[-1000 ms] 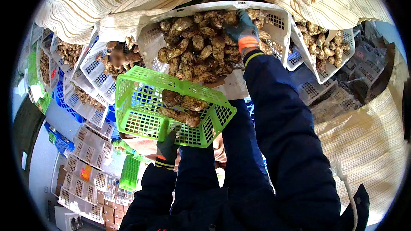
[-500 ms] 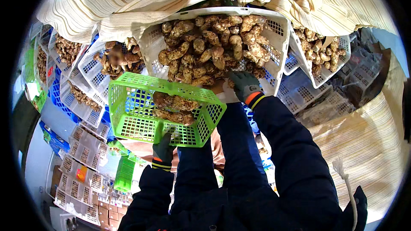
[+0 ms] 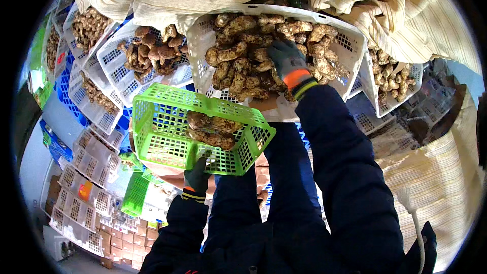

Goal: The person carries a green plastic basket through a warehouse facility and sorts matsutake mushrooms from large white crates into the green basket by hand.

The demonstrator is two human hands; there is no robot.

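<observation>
In the head view, clamps the dark-gloved left hand [image 3: 197,175] on a holey green plastic basket [image 3: 203,102] with lumpy brown mushrooms [image 3: 213,132] inside. Rests the dark-gloved right hand [image 3: 288,58] on dirt-specked mushrooms [image 3: 228,55] in a white plastic crate [image 3: 199,70]; cannot tell its grip.

1. Your gloved left hand [image 3: 197,176] clamps the near edge of the basket [image 3: 210,104].
2. Your left forearm [image 3: 186,217] comes up to it from the basket's near side.
3. Your gloved right hand [image 3: 288,58] is beyond the basket, to its right, back upward, fingertips hidden, so its grip cannot be told.
4. Your right arm [image 3: 345,144] stretches forward past the basket's right side.
</observation>
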